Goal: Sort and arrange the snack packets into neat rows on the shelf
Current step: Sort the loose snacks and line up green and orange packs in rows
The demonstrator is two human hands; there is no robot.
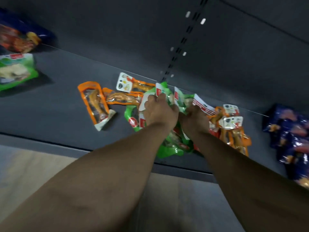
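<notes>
A heap of green snack packets (168, 148) lies in the middle of the dark grey shelf (63, 104). My left hand (159, 111) grips the top of a green and white packet (161, 91) at the back of the heap. My right hand (194, 119) holds another green packet (179, 99) beside it. Orange packets (94, 104) lie loose to the left of the heap, and more orange packets (232, 129) are bunched to its right. Part of the heap is hidden under my forearms.
A green packet (15, 71) and a dark blue packet (20, 37) lie at the far left. Several blue packets (291, 136) are piled at the far right. A slotted upright (182, 42) runs up the back panel. The shelf's front edge (83, 146) meets a pale floor.
</notes>
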